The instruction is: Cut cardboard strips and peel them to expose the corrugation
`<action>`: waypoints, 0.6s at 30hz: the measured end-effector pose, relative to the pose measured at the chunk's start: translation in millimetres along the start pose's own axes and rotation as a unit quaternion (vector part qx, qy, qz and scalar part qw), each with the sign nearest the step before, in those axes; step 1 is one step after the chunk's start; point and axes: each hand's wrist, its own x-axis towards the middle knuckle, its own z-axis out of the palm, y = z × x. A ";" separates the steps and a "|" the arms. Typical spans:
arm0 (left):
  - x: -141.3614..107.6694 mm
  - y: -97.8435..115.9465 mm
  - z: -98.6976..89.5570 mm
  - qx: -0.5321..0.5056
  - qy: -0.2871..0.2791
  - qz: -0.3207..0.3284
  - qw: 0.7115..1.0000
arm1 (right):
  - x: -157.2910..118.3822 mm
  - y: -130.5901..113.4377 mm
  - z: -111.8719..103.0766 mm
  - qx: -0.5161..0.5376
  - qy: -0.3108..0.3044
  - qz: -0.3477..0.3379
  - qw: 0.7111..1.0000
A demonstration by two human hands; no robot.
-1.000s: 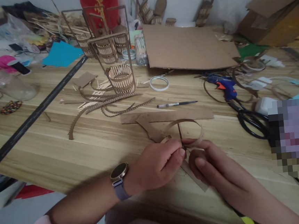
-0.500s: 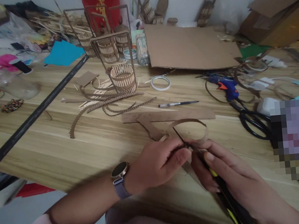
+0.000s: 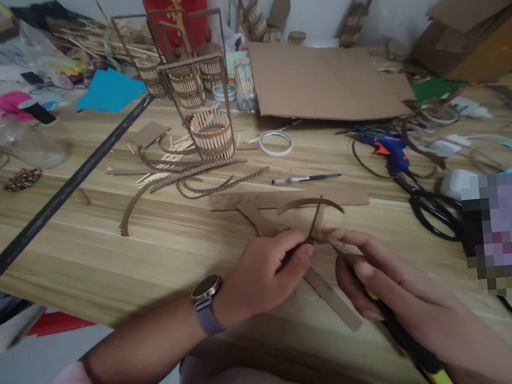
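My left hand (image 3: 269,271), with a watch on its wrist, pinches a narrow cardboard strip (image 3: 315,218) between thumb and fingers. A curved thin strip (image 3: 302,203) arches just beyond the fingertips. My right hand (image 3: 394,290) is wrapped round a black and yellow utility knife (image 3: 415,345), its blade pointing toward the left fingers. The right fingertips reach close to the held strip; whether they touch it I cannot tell. Below the hands a flat cardboard strip (image 3: 334,298) lies slantwise on the table. Another cardboard piece (image 3: 256,216) shows beyond my left hand.
Slatted small baskets (image 3: 211,135) with tall handles stand at the back left, near notched cardboard strips (image 3: 169,178). A pen (image 3: 306,178), a tape roll (image 3: 275,143) and a large cardboard sheet (image 3: 331,81) lie ahead. At right are a blue glue gun (image 3: 386,147) and black-handled scissors (image 3: 437,215).
The knife has drawn back to the right, away from my left fingers. The held strip has tilted from leaning left to leaning right, and the curved strip has shifted and flattened.
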 end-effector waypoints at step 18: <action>-3.0 3.1 2.4 0.068 0.022 0.015 0.997 | 39.0 48.4 -24.2 -0.546 0.184 -0.247 0.779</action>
